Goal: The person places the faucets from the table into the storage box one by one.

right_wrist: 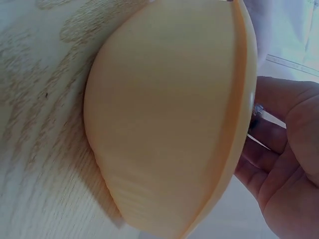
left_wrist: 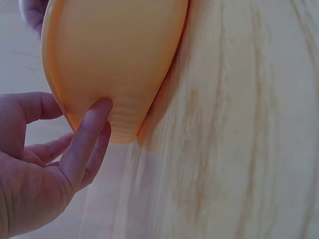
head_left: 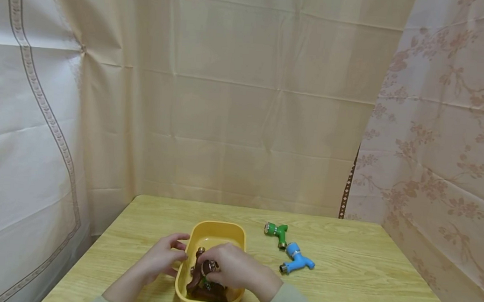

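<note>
A yellow plastic tub [head_left: 217,228] stands near the front of the table. Brown taps [head_left: 195,286] with metal ends lie inside it, with a bit of green among them. My right hand [head_left: 230,265] reaches in over the right rim and holds one brown tap [head_left: 207,266] by its knob end, between thumb and fingers; the palm hides part of it. On the tub's left side my left hand [head_left: 162,257] rests loosely spread fingers against the outer wall, also seen in the left wrist view as a hand [left_wrist: 55,154] touching the tub [left_wrist: 119,59]. The tub wall [right_wrist: 164,114] blocks most of the right wrist view.
To the right of the tub, a green tap [head_left: 280,233] and a blue tap [head_left: 297,260] lie close together on the wooden table [head_left: 356,271]. A beige curtain [head_left: 249,100] hangs behind the table, with a pale cloth on the left and a flowered one [head_left: 448,151] on the right.
</note>
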{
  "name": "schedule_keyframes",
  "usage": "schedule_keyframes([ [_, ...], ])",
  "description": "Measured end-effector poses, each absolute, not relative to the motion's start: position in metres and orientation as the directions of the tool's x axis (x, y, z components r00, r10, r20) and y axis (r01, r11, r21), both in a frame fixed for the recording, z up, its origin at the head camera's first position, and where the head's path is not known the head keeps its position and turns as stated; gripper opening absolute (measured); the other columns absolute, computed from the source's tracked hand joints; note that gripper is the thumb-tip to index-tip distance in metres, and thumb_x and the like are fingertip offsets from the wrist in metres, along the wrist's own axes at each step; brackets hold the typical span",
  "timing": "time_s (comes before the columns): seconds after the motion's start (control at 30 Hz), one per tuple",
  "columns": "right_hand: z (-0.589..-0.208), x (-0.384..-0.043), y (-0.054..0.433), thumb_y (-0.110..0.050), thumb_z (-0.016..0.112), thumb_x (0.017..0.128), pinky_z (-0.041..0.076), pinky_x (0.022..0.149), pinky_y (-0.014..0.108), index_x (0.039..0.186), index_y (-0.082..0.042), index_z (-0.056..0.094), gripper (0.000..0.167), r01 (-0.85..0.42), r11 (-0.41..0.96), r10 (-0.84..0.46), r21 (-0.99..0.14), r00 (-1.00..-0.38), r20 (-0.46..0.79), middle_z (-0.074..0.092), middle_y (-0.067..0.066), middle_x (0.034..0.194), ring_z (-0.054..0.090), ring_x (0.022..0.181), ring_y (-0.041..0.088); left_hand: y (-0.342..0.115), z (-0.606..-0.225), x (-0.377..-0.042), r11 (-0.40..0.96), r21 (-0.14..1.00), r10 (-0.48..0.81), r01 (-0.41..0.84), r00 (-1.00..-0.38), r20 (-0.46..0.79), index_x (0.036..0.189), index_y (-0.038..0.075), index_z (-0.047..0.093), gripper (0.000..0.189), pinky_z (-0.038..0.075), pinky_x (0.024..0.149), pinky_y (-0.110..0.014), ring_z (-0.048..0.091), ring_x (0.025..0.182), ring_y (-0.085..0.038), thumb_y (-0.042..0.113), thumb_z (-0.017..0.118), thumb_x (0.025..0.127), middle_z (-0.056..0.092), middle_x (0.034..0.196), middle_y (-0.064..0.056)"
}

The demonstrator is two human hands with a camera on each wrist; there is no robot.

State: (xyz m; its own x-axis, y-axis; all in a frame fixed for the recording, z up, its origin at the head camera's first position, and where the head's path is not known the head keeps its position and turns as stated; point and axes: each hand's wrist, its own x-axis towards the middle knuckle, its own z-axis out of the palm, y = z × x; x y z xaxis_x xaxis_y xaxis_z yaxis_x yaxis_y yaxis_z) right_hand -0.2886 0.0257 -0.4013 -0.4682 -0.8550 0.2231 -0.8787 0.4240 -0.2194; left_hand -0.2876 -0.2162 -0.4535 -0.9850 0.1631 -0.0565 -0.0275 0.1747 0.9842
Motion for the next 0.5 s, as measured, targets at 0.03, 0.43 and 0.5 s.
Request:
schedule_keyframes([
  [0.03,-0.402,-0.289,0.026,-0.016,0.081,0.087,0.050,0.087,0.013,0.118,-0.017,0.074,0.031,-0.876,0.424,-0.854,-0.229,-0.471,0.220,0.071,-0.011,0.112,0.063,0.099,-0.002,-0.216,-0.453,-0.287,0.173,0.984,0.162,-0.029,-0.985,-0.058,0.147,-0.005,0.042,0.067,0.063,0.065,-0.050,0.063,0.092,-0.031,-0.001,0.063,0.084,0.050,0.118,-0.024],
  [0.43,-0.401,-0.294,0.034,-0.019,0.077,0.090,0.052,0.094,0.021,0.122,-0.014,0.073,0.032,-0.838,0.446,-0.825,-0.314,-0.521,0.218,0.070,-0.005,0.119,0.064,0.111,0.009,-0.216,-0.453,-0.288,0.184,0.982,0.151,-0.034,-0.987,-0.063,0.147,-0.005,0.042,0.067,0.063,0.063,-0.048,0.062,0.092,-0.031,-0.001,0.064,0.084,0.049,0.118,-0.024],
  [0.5,-0.401,-0.295,0.036,-0.021,0.077,0.091,0.052,0.094,0.022,0.122,-0.014,0.073,0.032,-0.827,0.460,-0.816,-0.322,-0.537,0.215,0.070,-0.006,0.119,0.064,0.111,0.009,-0.215,-0.453,-0.287,0.184,0.982,0.148,-0.037,-0.987,-0.064,0.147,-0.004,0.043,0.067,0.063,0.063,-0.048,0.062,0.092,-0.031,-0.001,0.064,0.084,0.049,0.118,-0.024],
])
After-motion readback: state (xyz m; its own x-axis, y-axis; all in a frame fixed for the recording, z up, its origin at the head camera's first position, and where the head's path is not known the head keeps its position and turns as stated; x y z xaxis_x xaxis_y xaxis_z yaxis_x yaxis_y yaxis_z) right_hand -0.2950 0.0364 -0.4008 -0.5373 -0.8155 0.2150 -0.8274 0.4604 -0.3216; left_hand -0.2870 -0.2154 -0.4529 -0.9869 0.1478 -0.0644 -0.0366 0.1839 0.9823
